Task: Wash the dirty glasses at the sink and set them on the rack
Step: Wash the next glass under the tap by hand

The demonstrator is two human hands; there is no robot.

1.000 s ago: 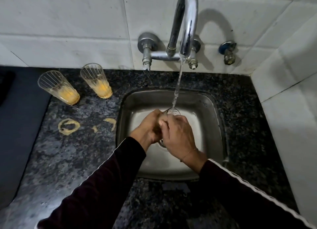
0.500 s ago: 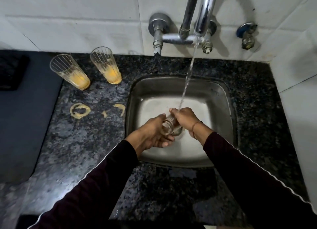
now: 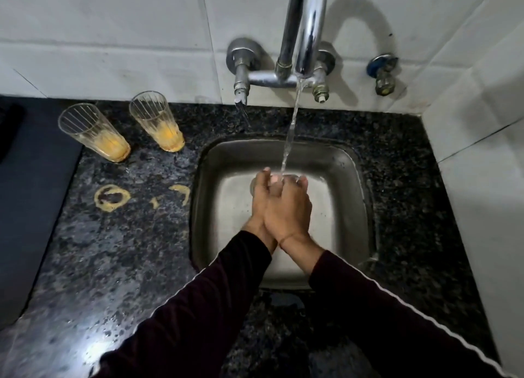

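While thin stream of tap water (image 3: 287, 145) falls from curved chrome faucet (image 3: 304, 29): left hand (image 3: 259, 199) and right hand (image 3: 289, 207) pressed together over square steel sink (image 3: 351, 196), fingers curled around small clear glass (image 3: 279, 178), mostly hidden. Two ribbed clear glasses with orange dregs (image 3: 93, 132) upright on speckled black granite counter (image 3: 113, 250), well left of sink.

Dim scene, glare on countertop (image 3: 85, 346), tap (image 3: 304, 29) shadow on tiles, wide-angle bending at edges
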